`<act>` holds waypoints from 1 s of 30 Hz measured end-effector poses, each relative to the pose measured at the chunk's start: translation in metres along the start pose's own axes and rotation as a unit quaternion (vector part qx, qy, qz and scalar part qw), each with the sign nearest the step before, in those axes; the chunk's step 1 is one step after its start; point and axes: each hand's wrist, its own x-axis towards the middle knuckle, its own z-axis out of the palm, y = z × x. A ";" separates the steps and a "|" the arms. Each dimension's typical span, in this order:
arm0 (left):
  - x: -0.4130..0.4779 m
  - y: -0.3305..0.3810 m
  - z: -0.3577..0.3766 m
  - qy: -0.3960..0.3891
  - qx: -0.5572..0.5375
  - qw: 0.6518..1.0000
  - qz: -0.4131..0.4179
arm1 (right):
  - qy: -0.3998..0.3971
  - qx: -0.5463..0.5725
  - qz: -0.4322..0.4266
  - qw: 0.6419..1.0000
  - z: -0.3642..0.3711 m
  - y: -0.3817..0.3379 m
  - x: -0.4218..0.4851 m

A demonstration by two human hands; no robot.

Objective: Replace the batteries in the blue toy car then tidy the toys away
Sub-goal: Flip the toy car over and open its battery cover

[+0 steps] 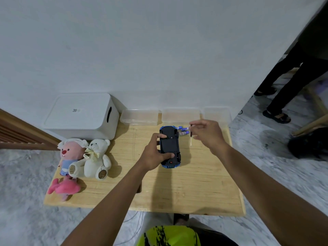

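Head view: the blue toy car (170, 146) is seen at the centre of the frame, turned belly-up on the wooden bench (177, 189). It is gripped along its near side by the left hand (152, 157), whose fingers are curled onto the underside. A thin screwdriver (191, 139) is pinched, tip down, in the raised right hand (207, 134), just right of the car. A few small batteries (183, 130) lie beside the car's far end. Whether the battery cover is off cannot be told; the battery swap is judged unfinished. Tidying has not been begun: a white teddy bear (96, 157) and two pink plush toys (70, 155) lie at the left of the bench, beside a white storage bin (81, 116).
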 end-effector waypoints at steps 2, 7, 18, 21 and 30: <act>-0.001 -0.008 -0.005 0.004 0.003 1.000 -0.007 | -0.025 -0.062 0.066 0.996 0.010 0.030 0.002; -0.003 -0.026 -0.013 0.001 -0.002 1.000 -0.021 | -0.056 -0.203 0.118 0.970 0.040 0.096 0.008; -0.012 -0.049 -0.020 0.004 -0.033 0.999 -0.026 | -0.044 -0.239 0.029 0.970 0.063 0.125 0.003; -0.011 -0.048 -0.020 -0.005 -0.033 0.999 -0.023 | 0.014 -0.191 -0.060 0.980 0.059 0.107 -0.008; -0.003 -0.030 -0.009 -0.017 -0.043 0.999 -0.007 | -0.118 -0.278 -0.219 0.928 0.061 0.068 -0.019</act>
